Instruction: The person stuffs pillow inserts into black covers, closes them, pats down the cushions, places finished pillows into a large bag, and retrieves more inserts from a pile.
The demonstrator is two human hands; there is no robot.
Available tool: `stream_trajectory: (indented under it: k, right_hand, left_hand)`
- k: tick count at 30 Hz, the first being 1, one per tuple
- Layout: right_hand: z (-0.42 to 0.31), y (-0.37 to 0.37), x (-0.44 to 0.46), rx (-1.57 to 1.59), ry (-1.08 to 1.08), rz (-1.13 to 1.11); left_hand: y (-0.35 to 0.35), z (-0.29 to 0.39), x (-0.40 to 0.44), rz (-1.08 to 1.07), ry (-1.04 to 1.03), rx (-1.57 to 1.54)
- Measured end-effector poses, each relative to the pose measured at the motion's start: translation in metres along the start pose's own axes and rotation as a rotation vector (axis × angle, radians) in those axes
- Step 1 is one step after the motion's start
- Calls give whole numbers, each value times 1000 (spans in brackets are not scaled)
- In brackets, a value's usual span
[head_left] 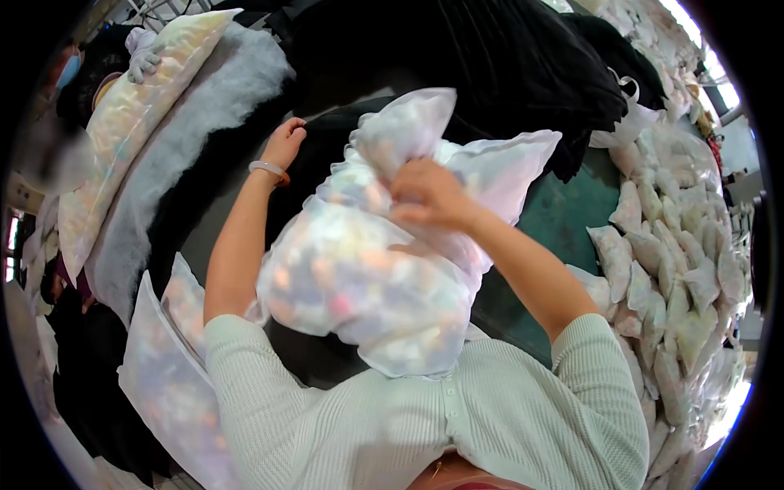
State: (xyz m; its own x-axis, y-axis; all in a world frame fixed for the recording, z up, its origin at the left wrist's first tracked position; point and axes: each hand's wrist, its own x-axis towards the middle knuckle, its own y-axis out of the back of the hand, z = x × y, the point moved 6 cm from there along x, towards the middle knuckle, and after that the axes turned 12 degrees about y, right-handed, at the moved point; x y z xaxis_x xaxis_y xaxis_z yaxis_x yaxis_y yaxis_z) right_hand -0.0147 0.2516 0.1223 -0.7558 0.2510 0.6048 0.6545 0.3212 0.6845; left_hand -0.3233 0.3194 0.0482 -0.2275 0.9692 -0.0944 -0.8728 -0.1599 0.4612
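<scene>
A white translucent bag [367, 269] filled with pale, multicoloured pieces lies in front of my chest. My right hand [429, 194] is closed on its gathered upper part, and the fabric flares out above and to the right of the fingers. Left of the bag's top, my left hand [286, 143] is over black cloth [327, 122], its fingers bent together near the cloth's edge. Whether those fingers pinch the cloth is too small to make out. A bracelet circles my left wrist.
Black fabric [523, 65] is heaped at the top. Many small filled bags [670, 245] are piled at the right. A long filled bag [135, 122] and grey wadding [184, 122] lie upper left, near another person's gloved hand [143, 57]. More filled bags [175, 384] lie lower left.
</scene>
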Motion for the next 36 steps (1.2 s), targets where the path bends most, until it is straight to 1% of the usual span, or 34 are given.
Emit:
stream_trajectory:
  k: [1,2,3,4,5,6,7,8,10,11,12,13,14,15,16,18,19,20,21,22,23,25,28,30,31,32,34,35,36]
  right_hand:
    - [26,10,-7,40,-99,132]
    - [49,21,-14,167,-415,255]
    - [61,28,-16,101,-513,316]
    - [75,34,-20,34,-613,381]
    - [86,31,-16,31,-617,389]
    - [96,32,-16,-90,-693,498]
    - [104,37,-18,-213,-764,606]
    - [110,39,-15,-211,-761,614]
    - [132,24,-19,224,-921,508]
    - [124,19,-12,248,-869,397]
    - [112,17,-7,-13,-818,226]
    - [105,4,-8,-150,-753,198]
    - [88,-4,-2,-178,-781,73]
    - [77,-11,0,-197,-736,76]
    - [69,-16,3,-214,-690,80]
    - [70,-22,7,-215,-695,59]
    - [80,-24,7,-215,-704,71]
    - [93,-27,7,-339,-679,48]
    - [105,-29,5,-461,-649,18]
    - [117,-26,2,-571,-675,62]
    - [143,-21,4,-498,-643,-168]
    - [165,-24,2,-417,-599,-394]
    - [166,-16,10,-565,-605,-37]
    - [153,-20,10,-639,-617,200]
    - [125,-10,19,-503,-538,159]
    - [121,-16,14,-514,-527,147]
    - [105,-34,13,-922,-220,17]
    - [122,-44,12,-911,-447,-484]
    - [132,-41,17,-858,-516,-583]
  left_hand:
    - [1,13,-5,-59,24,82]
    - [-2,30,-15,-114,45,158]
    - [-9,57,-31,-181,74,336]
    - [-18,71,-37,-100,-86,519]
    - [-31,81,-37,-87,-87,660]
    - [-43,90,-36,-72,-85,802]
    - [-58,88,-30,-26,-136,985]
    - [-71,86,-23,84,-204,1106]
    - [-91,69,3,156,-269,1173]
    - [-97,66,15,220,-348,1201]
    - [-99,59,29,219,-368,1204]
    - [-94,55,41,225,-267,1116]
    - [-93,53,51,228,-167,1027]
    - [-84,76,43,352,-39,757]
    - [-84,82,56,393,-96,625]
    - [-85,135,38,423,-313,426]
    - [-92,163,20,348,-351,466]
    - [-102,179,0,270,-386,507]
    - [-115,183,-19,265,-491,535]
    - [-123,182,-31,214,-509,531]
    - [-131,180,-44,181,-550,533]
    - [-141,174,-53,151,-587,541]
    - [-137,169,-42,179,-562,551]
    - [-115,166,-21,323,-486,497]
    - [-115,165,-15,314,-461,516]
    - [-117,166,-15,326,-461,501]
    - [-137,168,-22,212,-510,482]
    - [-145,174,-32,183,-519,494]
    - [-156,174,-44,113,-499,562]
